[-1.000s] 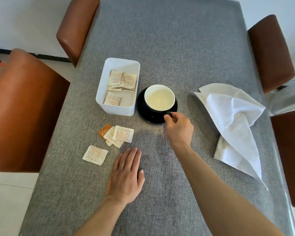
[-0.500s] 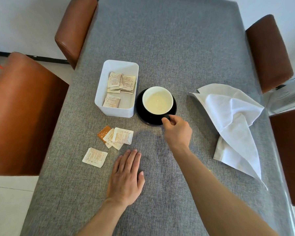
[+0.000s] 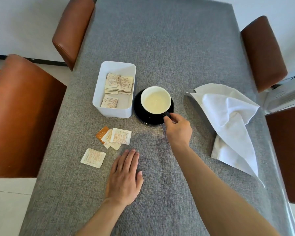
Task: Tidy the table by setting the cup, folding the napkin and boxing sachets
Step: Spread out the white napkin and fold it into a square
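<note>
The right hand [image 3: 178, 129] has its fingers [image 3: 175, 116] pinched on the dark handle of the cup [image 3: 155, 100], which stands on a black saucer [image 3: 144, 116] on the grey worktop [image 3: 160, 48]. The left hand [image 3: 124, 176] lies flat, fingers together and holding nothing. Just beyond the left fingertips lie loose sachets [image 3: 117, 137]; another sachet [image 3: 93, 157] sits left of them. The white box [image 3: 115, 111], left of the right fingers and beside the saucer, holds more sachets. A crumpled napkin [image 3: 228, 123] lies right of the right hand.
</note>
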